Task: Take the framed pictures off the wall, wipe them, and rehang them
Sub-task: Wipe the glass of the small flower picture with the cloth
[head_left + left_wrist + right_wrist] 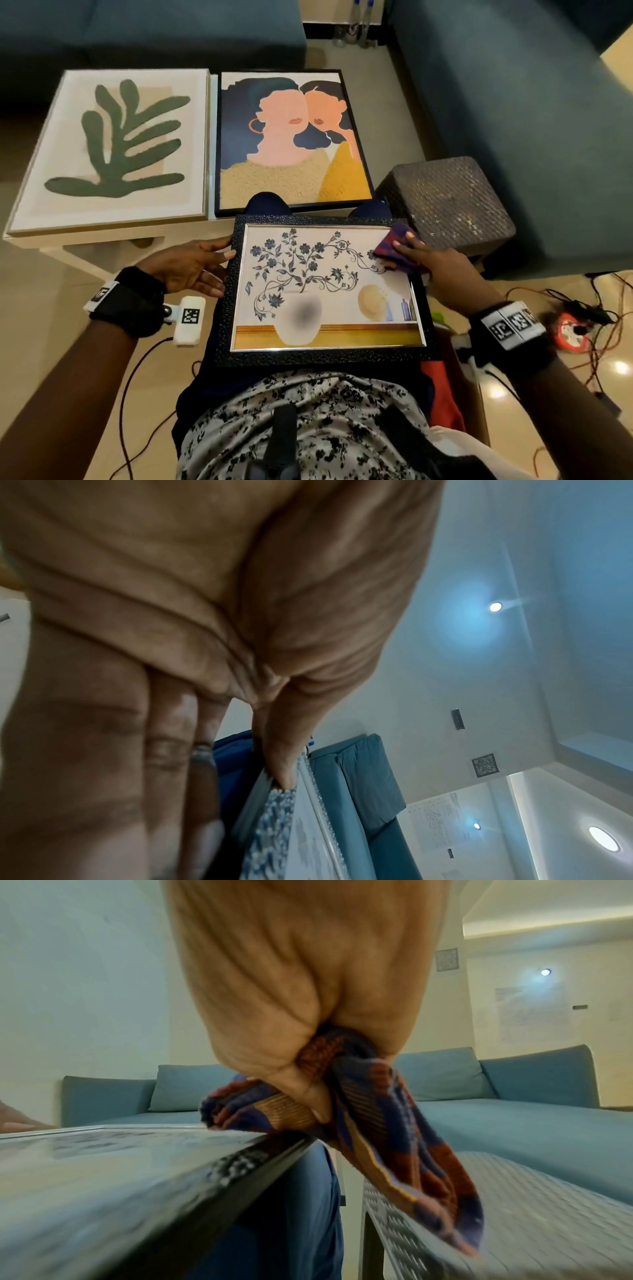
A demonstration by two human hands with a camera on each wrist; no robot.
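A floral picture [325, 291] in a black textured frame lies flat on my lap, glass up. My left hand [224, 274] holds its left edge, thumb on the frame's face and fingers along and under the side. In the left wrist view the thumb presses that frame edge [277, 826]. My right hand [407, 250] grips a bunched purple and red cloth [390, 240] and presses it on the glass at the far right corner. In the right wrist view the cloth [394, 1137] hangs over the frame's right edge [240, 1161], held in the hand [308, 1096].
Two more pictures lie on a white low table [102, 236] ahead: a green leaf print [113, 147] and a two-face portrait [291, 144]. A dark woven stool [445, 205] stands right of my knees, a blue sofa [513, 102] beyond. Cables and an orange reel [575, 332] lie on the floor.
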